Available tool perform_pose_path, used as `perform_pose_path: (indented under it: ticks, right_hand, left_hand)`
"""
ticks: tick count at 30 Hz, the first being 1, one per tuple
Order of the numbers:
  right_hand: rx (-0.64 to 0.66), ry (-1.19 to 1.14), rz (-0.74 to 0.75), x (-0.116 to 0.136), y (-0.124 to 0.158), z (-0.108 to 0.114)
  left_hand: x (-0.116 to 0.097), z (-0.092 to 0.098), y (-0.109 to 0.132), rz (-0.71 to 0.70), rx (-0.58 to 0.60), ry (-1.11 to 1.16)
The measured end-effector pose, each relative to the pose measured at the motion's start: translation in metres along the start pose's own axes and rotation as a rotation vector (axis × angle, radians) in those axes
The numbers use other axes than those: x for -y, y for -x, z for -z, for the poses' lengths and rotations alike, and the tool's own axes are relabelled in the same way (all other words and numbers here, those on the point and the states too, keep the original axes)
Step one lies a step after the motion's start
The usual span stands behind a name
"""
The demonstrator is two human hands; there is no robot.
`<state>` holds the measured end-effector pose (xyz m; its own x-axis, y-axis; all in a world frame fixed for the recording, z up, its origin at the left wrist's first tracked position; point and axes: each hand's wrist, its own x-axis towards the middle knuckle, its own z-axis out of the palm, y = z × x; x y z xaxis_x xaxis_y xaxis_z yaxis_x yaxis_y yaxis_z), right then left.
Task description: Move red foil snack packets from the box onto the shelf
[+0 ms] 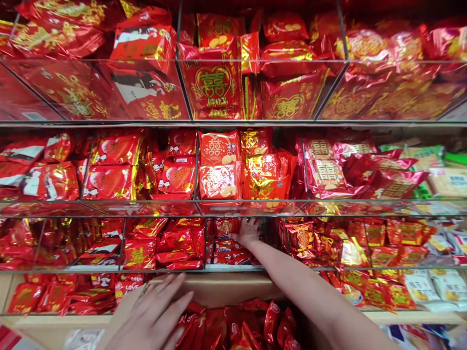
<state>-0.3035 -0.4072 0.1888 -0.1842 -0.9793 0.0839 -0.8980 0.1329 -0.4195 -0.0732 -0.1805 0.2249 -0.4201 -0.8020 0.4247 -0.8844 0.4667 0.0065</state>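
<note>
My right hand (248, 232) reaches into a bin on the third shelf, fingers spread, beside red snack packets (226, 227) stacked on the left of that bin. It seems to touch them, but its fingertips are partly in shadow. My left hand (155, 311) is open with fingers stretched out, slightly blurred, over the left side of a cardboard box (229, 286). Inside this box, below my right forearm, stand many red foil packets (219, 326). No packet shows in either hand.
Clear plastic fronts (219, 209) and thin dividers split the shelves into bins. Red and gold packets (213, 87) fill the upper bins. Pink-red packets (326, 172) and green packets (419, 160) lie to the right. White packets (450, 287) sit low at the right.
</note>
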Motion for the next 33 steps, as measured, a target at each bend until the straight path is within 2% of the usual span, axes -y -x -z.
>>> perform_pose_path:
  ticks: [2,3,4,5,7,10,13,17,21,27,30,33]
  right_hand:
    - [0.013,-0.009,0.033,-0.004,0.0,0.0]
    - [0.016,-0.014,0.035,-0.005,-0.001,0.001]
    - [0.015,-0.023,0.025,-0.006,-0.001,0.002]
    - [0.009,-0.04,0.01,-0.007,-0.001,0.003]
    - [-0.031,-0.107,-0.033,-0.006,0.0,0.006]
    - [-0.109,-0.214,-0.106,-0.005,0.0,0.01]
    - [-0.134,-0.244,-0.118,-0.008,-0.003,0.013]
    - [-0.138,-0.258,-0.069,-0.015,-0.013,0.013]
    - [-0.142,-0.268,-0.08,-0.016,-0.018,0.016]
    - [-0.158,-0.233,-0.212,-0.015,-0.005,0.02]
    - [-0.172,-0.207,-0.177,-0.011,0.002,0.026]
    - [-0.182,-0.18,-0.078,-0.003,0.01,0.046]
  left_hand:
    - [-0.029,0.007,-0.053,-0.078,0.106,0.001]
    - [-0.04,0.004,-0.08,-0.105,0.157,0.021]
    - [-0.049,-0.002,-0.107,-0.072,0.201,0.022]
    - [-0.055,-0.012,-0.131,-0.001,0.266,0.012]
    - [-0.061,-0.037,-0.173,0.119,0.295,-0.011]
    - [-0.058,-0.075,-0.21,0.278,0.319,-0.046]
    - [-0.05,-0.098,-0.222,0.325,0.264,-0.077]
    - [-0.041,-0.11,-0.223,0.294,0.167,-0.107]
    - [-0.04,-0.115,-0.225,0.295,0.139,-0.127]
    - [-0.041,-0.116,-0.22,0.289,0.112,-0.135]
    - [-0.039,-0.116,-0.219,0.299,0.084,-0.13]
    - [-0.038,-0.115,-0.219,0.307,0.037,-0.118]
